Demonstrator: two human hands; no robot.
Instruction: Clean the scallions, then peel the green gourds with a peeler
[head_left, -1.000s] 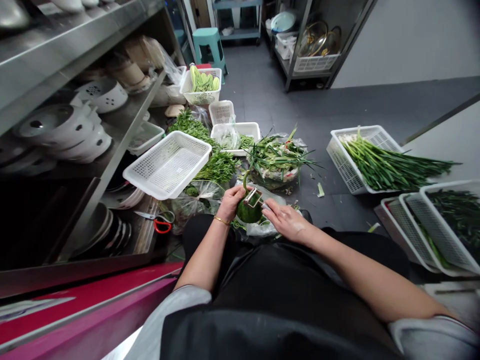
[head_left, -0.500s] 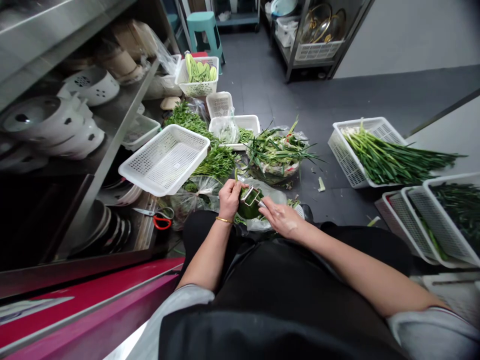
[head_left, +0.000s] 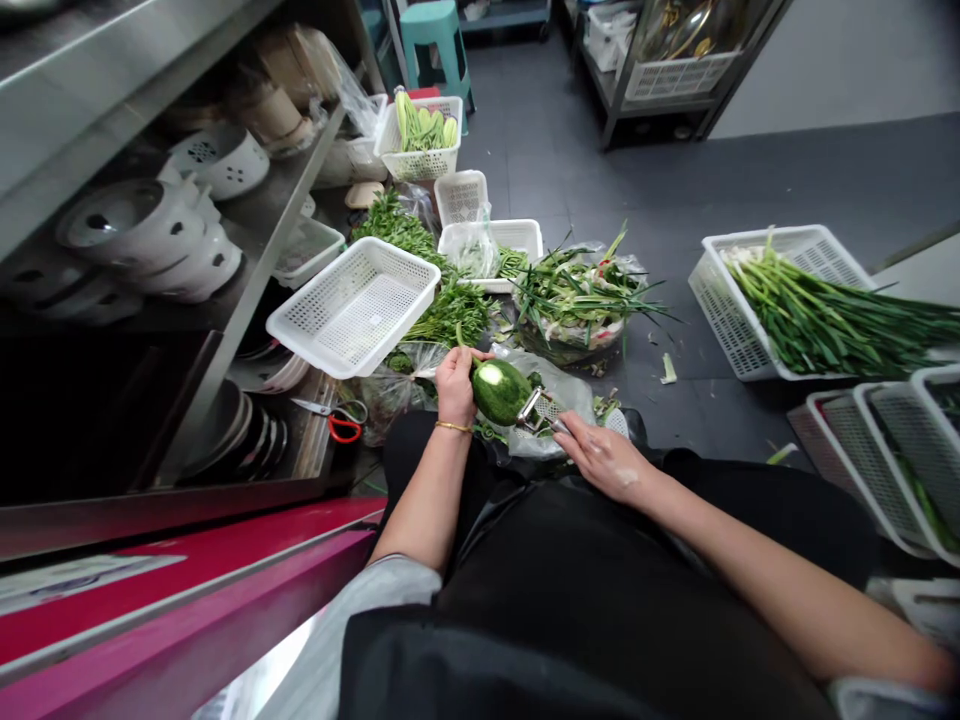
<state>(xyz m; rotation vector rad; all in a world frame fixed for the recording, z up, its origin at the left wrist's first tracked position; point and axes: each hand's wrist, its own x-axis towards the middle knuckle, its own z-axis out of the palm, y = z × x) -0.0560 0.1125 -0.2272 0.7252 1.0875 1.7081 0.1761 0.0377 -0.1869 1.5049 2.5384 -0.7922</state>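
Observation:
My left hand (head_left: 456, 388) grips the stem end of a dark green gourd (head_left: 501, 392), which lies tilted over my lap with a bright patch on its upper side. I cannot tell whether that patch is glare or bare flesh. The fingers of my right hand (head_left: 604, 458) are wrapped round the handle of a metal Y-shaped peeler (head_left: 535, 408). Its head is at the gourd's far right end; whether the blade touches the skin is unclear. Beneath lies a clear plastic bag (head_left: 559, 385) with green scraps.
Leafy greens (head_left: 457, 310) and a white basket (head_left: 358, 305) stand ahead on the left. Red-handled scissors (head_left: 343, 428) rest on the shelf edge. Trimmings fill a bag (head_left: 577, 300) ahead. Green stalks (head_left: 832, 310) overhang a basket on the right, near stacked baskets (head_left: 862, 460).
My right hand has drawn the peeler rightward, from across the gourd to its far end, so more of the gourd shows. The whole view has shifted, with surroundings sitting further right.

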